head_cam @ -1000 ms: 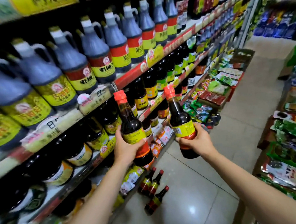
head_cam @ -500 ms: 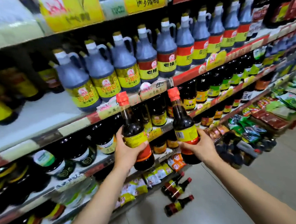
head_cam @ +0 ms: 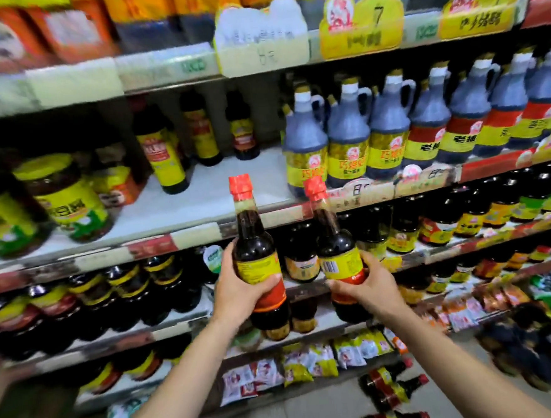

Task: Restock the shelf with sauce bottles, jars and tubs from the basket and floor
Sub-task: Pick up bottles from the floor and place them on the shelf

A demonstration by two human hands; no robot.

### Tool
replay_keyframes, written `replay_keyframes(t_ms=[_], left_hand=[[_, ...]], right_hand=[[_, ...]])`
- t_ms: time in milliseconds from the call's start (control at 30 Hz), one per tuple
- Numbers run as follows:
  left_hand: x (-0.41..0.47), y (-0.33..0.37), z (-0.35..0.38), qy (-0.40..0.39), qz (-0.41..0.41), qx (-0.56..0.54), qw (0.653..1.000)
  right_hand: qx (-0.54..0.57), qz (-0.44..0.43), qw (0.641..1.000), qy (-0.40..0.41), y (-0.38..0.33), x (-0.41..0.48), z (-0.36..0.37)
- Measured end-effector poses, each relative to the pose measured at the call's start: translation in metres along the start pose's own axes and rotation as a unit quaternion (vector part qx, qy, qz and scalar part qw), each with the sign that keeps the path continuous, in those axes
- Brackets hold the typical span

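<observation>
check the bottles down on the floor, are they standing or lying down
Lying down. The three floor bottles rest on their sides, red caps pointing right.

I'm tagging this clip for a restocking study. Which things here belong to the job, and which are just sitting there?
In the job:
left hand gripping a red-capped sauce bottle
right hand gripping a second sauce bottle
three bottles lying on the floor
bare stretch of shelf, a likely spot for them

Just sitting there:
handled jugs
yellow-lidded jars
snack packets on the bottom shelf
</observation>
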State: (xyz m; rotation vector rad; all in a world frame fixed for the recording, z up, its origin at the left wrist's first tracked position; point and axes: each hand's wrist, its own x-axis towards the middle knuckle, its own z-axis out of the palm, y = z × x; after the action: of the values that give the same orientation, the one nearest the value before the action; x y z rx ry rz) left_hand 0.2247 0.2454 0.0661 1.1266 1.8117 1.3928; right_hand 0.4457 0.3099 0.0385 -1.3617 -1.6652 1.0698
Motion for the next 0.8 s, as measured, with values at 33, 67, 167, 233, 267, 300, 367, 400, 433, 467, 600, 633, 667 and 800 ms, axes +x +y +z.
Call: replay_keyframes(t_ms=[33, 67, 167, 233, 267, 300, 367, 400, 433, 467, 600, 633, 667, 800], left_hand=[[0.0, -0.001, -0.01, 0.006, -0.002, -0.001, 1.0], [0.002, -0.003, -0.023, 0.014, -0.004, 0.001, 1.0], [0.003, -0.006, -0.048, 0.035, -0.003, 0.022, 0.999], [0.011, -0.01, -0.071, 0.057, -0.006, 0.022, 0.998], [0.011, -0.009, -0.073, 0.049, -0.008, 0.014, 0.999], [0.014, -0.011, -0.08, 0.057, -0.01, 0.012, 0.998], [0.022, -0.011, -0.092, 0.07, -0.013, 0.002, 0.997], [0.025, -0.011, -0.096, 0.074, -0.013, -0.001, 0.997], [0.029, -0.01, -0.1, 0.079, -0.011, -0.005, 0.997], [0.034, -0.008, -0.103, 0.083, -0.012, -0.01, 0.996], [0.059, 0.007, -0.111, 0.075, 0.002, -0.024, 0.997], [0.068, 0.013, -0.112, 0.071, 0.01, -0.025, 0.997], [0.074, 0.019, -0.112, 0.064, 0.013, -0.024, 0.998], [0.109, 0.039, -0.107, 0.053, 0.029, -0.019, 0.998]], right_hand=[[0.003, -0.003, 1.0, -0.01, -0.005, 0.002, 0.01], [0.007, -0.005, 1.0, -0.021, -0.013, 0.003, 0.021], [0.021, -0.008, 0.999, -0.042, -0.03, 0.004, 0.044], [0.03, -0.017, 0.998, -0.059, -0.042, 0.014, 0.068], [0.037, -0.017, 0.997, -0.058, -0.043, 0.015, 0.069], [0.047, -0.019, 0.997, -0.066, -0.049, 0.019, 0.077], [0.06, -0.019, 0.995, -0.072, -0.06, 0.03, 0.09], [0.067, -0.02, 0.995, -0.078, -0.064, 0.036, 0.095], [0.075, -0.019, 0.993, -0.087, -0.071, 0.042, 0.1], [0.085, -0.017, 0.992, -0.092, -0.076, 0.048, 0.103], [0.126, -0.027, 0.983, -0.134, -0.099, 0.08, 0.109], [0.145, -0.029, 0.978, -0.147, -0.107, 0.088, 0.11], [0.162, -0.028, 0.974, -0.157, -0.113, 0.095, 0.11], [0.22, -0.021, 0.961, -0.168, -0.133, 0.126, 0.116]])
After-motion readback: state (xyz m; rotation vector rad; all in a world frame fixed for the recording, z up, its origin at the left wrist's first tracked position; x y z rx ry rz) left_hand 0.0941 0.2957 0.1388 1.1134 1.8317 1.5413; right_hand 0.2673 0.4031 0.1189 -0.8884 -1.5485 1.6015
